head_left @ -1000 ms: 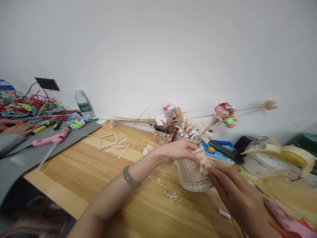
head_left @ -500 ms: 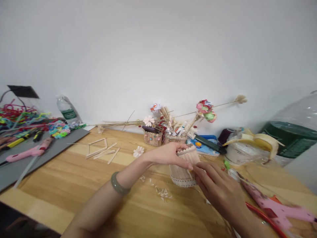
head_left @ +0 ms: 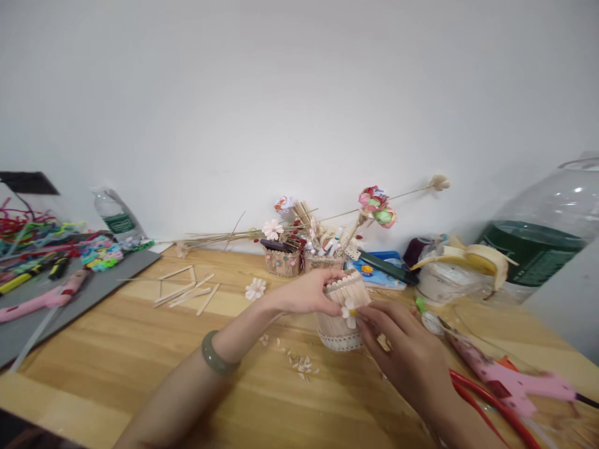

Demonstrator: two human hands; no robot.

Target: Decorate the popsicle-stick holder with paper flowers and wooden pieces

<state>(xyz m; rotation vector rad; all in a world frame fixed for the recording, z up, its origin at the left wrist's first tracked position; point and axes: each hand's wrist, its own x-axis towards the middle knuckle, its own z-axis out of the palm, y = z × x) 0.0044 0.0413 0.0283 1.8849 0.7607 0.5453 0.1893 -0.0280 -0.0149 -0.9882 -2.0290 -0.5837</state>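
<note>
A small pot (head_left: 333,323) made of upright wooden craft sticks, with lace trim round its base, is tilted slightly above the wooden table. My left hand (head_left: 306,293) grips it from the left, thumb across the front and fingers behind the rim. On the pot's front is a small white flower (head_left: 349,312) with a yellow centre. The fingertips of my right hand (head_left: 402,343) are pinched together at that flower's right edge, pressing on it. Wood chips (head_left: 302,365) lie on the table below the pot.
Decorated stick pots (head_left: 282,262) with flowers and pens stand against the wall. Craft sticks (head_left: 187,290) and a white flower (head_left: 255,289) lie to the left. A pink glue gun (head_left: 519,383) and red-handled pliers (head_left: 491,399) lie at right, with a peeled banana (head_left: 477,257) behind.
My right hand's fingertips have shifted right, uncovering the white flower on the pot's front. My left hand keeps its grip. The whole view has shifted slightly.
</note>
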